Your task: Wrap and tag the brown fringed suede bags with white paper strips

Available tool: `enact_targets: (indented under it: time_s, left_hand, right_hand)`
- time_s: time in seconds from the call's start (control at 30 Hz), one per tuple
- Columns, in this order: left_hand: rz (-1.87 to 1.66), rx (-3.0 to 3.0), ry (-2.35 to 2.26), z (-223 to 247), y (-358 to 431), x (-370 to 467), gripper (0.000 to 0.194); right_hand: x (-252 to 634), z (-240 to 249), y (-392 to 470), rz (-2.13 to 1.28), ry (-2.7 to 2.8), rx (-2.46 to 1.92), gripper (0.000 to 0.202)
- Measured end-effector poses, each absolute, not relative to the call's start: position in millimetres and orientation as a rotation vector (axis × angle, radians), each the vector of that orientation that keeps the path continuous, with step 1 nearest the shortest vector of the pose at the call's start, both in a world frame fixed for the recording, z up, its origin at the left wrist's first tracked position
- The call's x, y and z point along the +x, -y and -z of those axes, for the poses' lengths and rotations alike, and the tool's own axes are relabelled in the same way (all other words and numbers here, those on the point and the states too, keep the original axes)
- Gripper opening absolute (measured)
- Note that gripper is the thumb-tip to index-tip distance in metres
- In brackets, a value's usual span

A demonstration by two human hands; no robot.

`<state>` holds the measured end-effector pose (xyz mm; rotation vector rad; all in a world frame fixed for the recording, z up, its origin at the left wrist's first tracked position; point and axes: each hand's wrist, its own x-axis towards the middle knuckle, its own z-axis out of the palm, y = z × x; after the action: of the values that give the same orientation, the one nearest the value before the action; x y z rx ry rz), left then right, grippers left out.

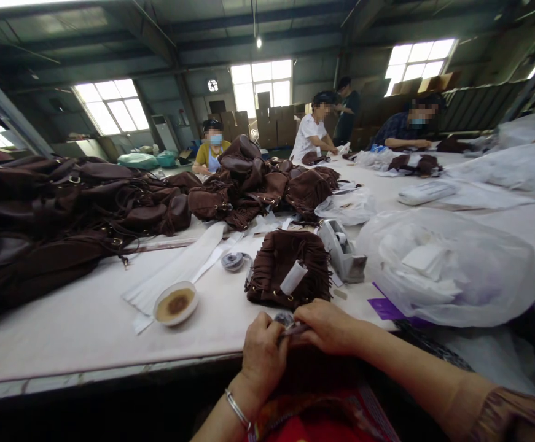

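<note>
My left hand (263, 347) and my right hand (329, 325) meet at the table's front edge, fingers pinched. Between them runs a small greyish strip (290, 325), partly hidden by the fingers; its exact kind is unclear. Just beyond lies a dark brown fringed bag (290, 261) with brass-coloured eyelets and a white wrapped piece (293, 277) on its front. A grey tape dispenser (342, 252) stands to the right of the bag. Left of it sits a coil of grey strip (233, 261), and a shallow white bowl (175, 303) with brownish contents.
Brown bags are heaped at the left (87, 209) and in the middle back (253, 184). A large clear plastic bag (451, 267) with white pieces takes up the right. White sheets (179, 264) lie left of centre. Several people work across the table.
</note>
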<state>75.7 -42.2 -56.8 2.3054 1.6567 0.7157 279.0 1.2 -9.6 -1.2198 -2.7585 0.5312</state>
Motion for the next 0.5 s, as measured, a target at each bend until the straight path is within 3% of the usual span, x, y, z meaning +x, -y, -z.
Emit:
enact_targets:
  time_s: [0.13, 0.3, 0.5]
  left_hand:
    - [-0.711, 2.226, -1.655, 47, 45, 81, 0.009]
    - [-0.522, 2.108, -1.754, 31, 27, 88, 0.034]
    - [-0.307, 2.197, -1.819, 28, 12, 93, 0.027]
  right_hand:
    - [278, 17, 1, -0.473, 2.796, -1.17, 0.027]
    - [279, 21, 0, -0.444, 2.82, -1.09, 0.018]
    - [288, 19, 1, -0.562, 2.77, -0.956, 0.008]
